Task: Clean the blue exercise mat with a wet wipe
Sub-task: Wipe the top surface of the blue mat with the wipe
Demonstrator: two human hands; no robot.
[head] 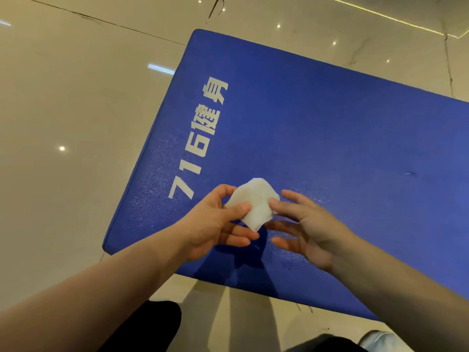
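A blue exercise mat (317, 128) with white printed lettering lies flat on the floor and fills the middle and right of the view. Above its near end I hold a folded white wet wipe (253, 203) in the air. My left hand (215, 224) pinches the wipe's left edge between thumb and fingers. My right hand (307, 224) pinches its right edge with thumb and forefinger, the other fingers spread loosely below. The wipe does not touch the mat.
Glossy beige floor tiles (76, 110) surround the mat and reflect ceiling lights. My dark trouser legs (152, 323) show at the bottom edge, and a light shoe (378, 339) sits at the lower right.
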